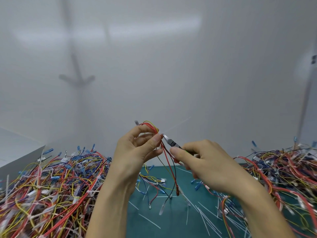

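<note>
You're at wire-harness bench: small assembly workshop or factory station. Evidence:
- green cutting mat (154,225) as work surface
- left heap (51,186) and right heap (283,169) of tied harnesses, red, yellow, blue and white leads
- blue terminal sleeves (197,185) on wire ends
- trimmed cable-tie tails (205,213) scattered over mat
- small cutters (169,141) in your right hand (211,165), tips at wire bundle (151,127) pinched in your left hand (137,152)
- plain glossy white wall (171,66) close behind bench, reflecting strip lights
</note>
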Tool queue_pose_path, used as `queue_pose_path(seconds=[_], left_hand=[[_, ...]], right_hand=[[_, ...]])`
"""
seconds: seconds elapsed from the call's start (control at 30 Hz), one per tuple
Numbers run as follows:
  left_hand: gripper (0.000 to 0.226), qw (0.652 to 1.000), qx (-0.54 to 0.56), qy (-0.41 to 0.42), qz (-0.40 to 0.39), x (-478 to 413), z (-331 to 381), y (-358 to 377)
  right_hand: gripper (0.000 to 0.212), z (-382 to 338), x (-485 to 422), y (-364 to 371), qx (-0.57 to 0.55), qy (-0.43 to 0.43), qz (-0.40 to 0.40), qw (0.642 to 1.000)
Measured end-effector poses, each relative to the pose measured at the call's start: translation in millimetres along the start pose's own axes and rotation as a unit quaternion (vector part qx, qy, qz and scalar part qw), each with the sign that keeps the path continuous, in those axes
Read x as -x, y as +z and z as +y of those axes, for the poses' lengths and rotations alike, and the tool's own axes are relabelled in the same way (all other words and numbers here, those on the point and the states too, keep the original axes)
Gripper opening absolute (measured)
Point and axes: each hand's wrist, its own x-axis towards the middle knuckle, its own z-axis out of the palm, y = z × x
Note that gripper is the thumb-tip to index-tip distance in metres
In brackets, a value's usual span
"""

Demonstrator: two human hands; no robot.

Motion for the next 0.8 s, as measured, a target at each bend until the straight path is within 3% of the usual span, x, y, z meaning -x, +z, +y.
queue_pose_path(seconds=[0.8], left_hand=[[0.029,0.997,-0.077,0.001,-0.023,1.0,-0.7,-0.6]], right_hand=[[0.062,5.7,-1.1,0.0,0.003,-0.012,-0.010,1.000]])
